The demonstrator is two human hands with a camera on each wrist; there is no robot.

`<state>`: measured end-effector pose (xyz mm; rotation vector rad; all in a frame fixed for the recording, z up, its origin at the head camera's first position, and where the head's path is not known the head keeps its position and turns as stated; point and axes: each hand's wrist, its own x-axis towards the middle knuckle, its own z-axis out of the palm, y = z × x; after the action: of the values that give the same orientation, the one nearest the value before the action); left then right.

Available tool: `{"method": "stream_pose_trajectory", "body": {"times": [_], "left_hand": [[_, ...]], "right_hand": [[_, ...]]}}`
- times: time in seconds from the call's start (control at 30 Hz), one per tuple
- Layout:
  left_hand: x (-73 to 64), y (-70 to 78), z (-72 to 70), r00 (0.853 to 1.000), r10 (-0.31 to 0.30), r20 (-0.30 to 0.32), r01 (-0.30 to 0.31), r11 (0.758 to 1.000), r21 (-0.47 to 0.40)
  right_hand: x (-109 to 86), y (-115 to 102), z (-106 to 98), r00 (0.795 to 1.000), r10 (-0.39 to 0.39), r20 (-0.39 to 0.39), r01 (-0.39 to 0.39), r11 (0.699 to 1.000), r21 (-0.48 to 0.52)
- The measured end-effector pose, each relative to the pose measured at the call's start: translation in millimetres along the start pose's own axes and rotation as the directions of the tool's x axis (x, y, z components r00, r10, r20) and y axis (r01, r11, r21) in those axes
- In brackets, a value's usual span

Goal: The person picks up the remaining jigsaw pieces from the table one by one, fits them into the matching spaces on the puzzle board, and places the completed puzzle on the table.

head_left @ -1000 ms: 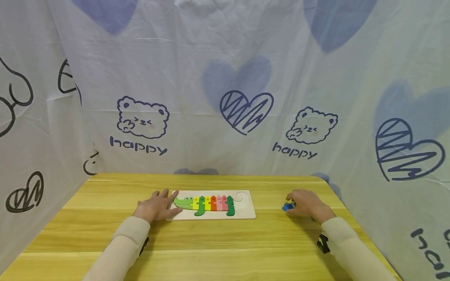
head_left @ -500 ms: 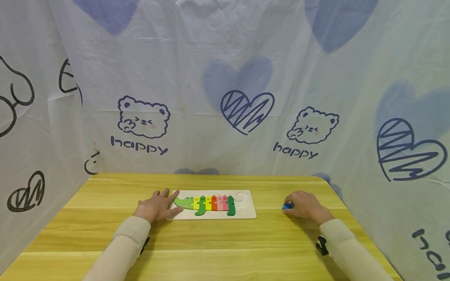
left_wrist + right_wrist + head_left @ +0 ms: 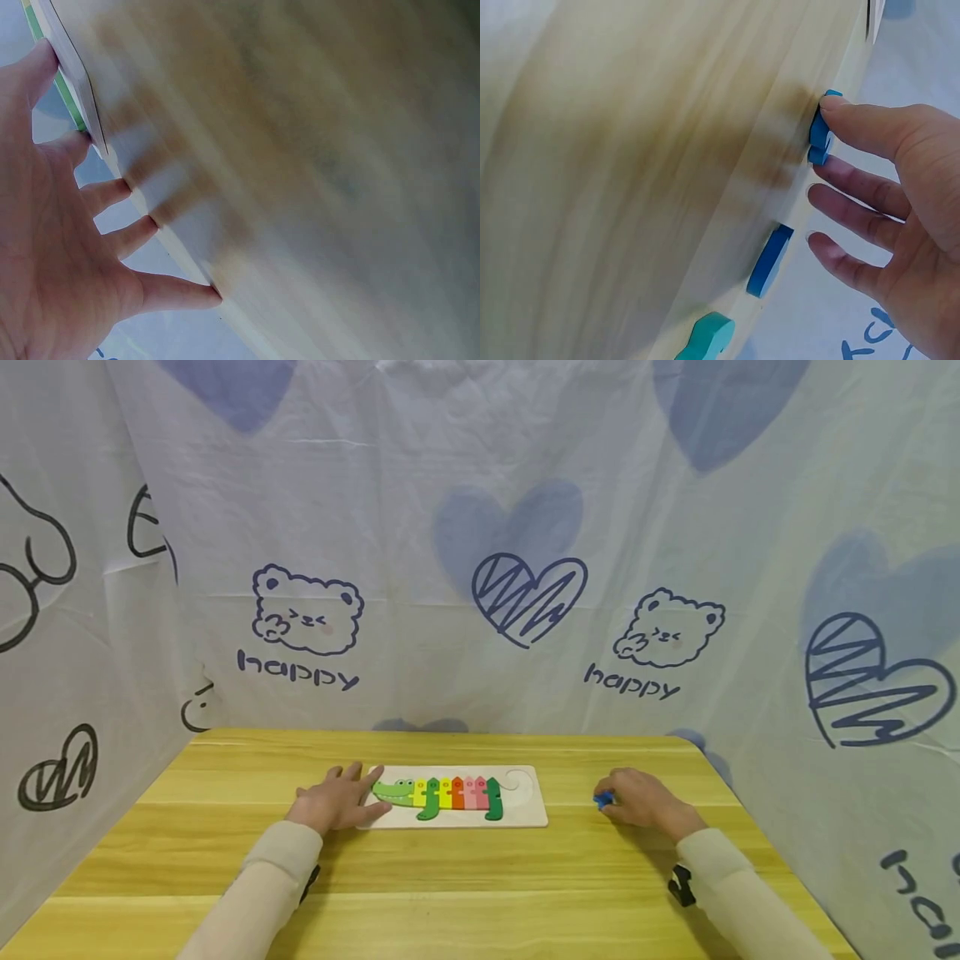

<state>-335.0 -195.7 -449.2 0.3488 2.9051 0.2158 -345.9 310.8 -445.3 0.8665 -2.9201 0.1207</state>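
Note:
A pale wooden puzzle board (image 3: 525,814) lies on the table, with a colourful crocodile (image 3: 456,793) of several pieces set in it. At its right end is a bare, curled tail outline. My left hand (image 3: 337,802) rests spread at the board's left end; in the left wrist view, the thumb and index finger touch the board's edge and the other fingertips meet the table. My right hand (image 3: 641,799), right of the board, pinches a small blue puzzle piece (image 3: 820,129) between thumb and fingers, low at the tabletop. Part of that piece is hidden by the thumb.
In the right wrist view, a dark blue piece (image 3: 770,262) and a teal piece (image 3: 707,336) lie on the table beside my right hand; the hand hides them in the head view. A printed cloth (image 3: 405,635) hangs behind the wooden table (image 3: 450,893).
My right hand has shifted slightly left, toward the board, with the blue puzzle piece between its fingers. The left hand and the board have stayed in place.

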Motion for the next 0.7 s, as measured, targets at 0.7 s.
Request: {"method": "stream_pose_trajectory", "body": {"times": [0.7], "left_hand": [[-1.0,0.9,-1.8,1.0,0.0,0.012,0.0,1.0,-0.005]], "right_hand": [[33.1,-35.6,-4.4,0.994,-0.099,-0.039,0.101,0.994,0.045]]}}
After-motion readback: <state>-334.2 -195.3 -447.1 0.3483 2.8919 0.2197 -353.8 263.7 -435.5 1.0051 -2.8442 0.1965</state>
